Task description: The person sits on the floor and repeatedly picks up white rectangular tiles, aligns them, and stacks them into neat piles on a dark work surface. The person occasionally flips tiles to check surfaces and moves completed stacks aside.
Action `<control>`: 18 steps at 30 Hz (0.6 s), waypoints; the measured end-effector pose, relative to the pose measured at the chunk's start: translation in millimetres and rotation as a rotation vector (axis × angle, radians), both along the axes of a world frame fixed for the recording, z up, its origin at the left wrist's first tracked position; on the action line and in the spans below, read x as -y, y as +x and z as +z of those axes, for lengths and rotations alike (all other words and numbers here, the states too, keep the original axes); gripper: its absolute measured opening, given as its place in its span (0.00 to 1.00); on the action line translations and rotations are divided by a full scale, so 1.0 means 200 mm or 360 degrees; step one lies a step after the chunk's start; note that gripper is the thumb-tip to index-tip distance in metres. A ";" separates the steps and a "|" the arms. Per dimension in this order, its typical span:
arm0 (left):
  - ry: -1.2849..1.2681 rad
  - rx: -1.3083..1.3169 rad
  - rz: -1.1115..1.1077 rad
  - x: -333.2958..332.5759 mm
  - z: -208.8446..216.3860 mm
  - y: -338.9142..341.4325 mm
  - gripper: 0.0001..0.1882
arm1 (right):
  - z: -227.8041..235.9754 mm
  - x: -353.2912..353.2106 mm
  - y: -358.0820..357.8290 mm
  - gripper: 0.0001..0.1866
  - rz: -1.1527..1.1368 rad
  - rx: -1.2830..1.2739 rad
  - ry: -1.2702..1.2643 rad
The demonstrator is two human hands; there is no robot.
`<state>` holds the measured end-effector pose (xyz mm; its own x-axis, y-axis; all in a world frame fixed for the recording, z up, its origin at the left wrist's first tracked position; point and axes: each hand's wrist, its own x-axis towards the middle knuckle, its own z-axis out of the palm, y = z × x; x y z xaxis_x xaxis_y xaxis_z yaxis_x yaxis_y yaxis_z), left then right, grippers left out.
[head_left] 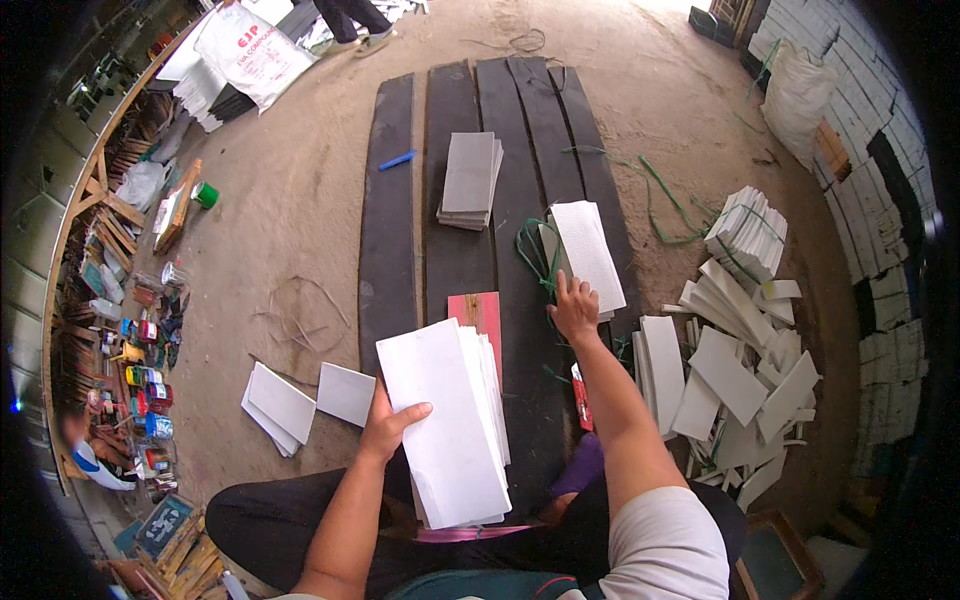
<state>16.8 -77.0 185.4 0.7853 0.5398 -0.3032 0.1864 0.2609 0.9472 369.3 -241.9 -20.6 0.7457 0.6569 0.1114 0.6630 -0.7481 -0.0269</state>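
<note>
Left hand (392, 425) clamped on white sheet stack (450, 425); right hand (574, 310) flat against farther white stack (588, 255).

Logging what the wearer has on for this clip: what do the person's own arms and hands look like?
Both forearms are bare, with no gloves, watch or rings visible on the left hand or right hand. A short light grey sleeve covers the right upper arm. The left sleeve is out of view.

In my left hand (388, 425) the white sheets (450, 420) look smooth and matt like thin board, my right hand (574, 310) touches similar sheets (588, 255), and the dark planks (470, 250) look like rough wood.
</note>
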 end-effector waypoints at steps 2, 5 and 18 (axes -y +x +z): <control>-0.0035 0.0019 -0.0025 0.00 -0.01 0.02 0.48 | -0.19 -0.02 0.04 0.19 -0.0142 0.0046 -0.0116; -0.0041 0.0038 0.0015 -0.01 -0.03 0.00 0.48 | -0.19 -0.01 0.03 0.08 0.0106 -0.0299 -0.0095; -0.0027 -0.0026 0.0033 0.00 0.00 0.00 0.50 | 0.54 -0.13 0.39 0.06 -0.0256 -0.1575 0.2723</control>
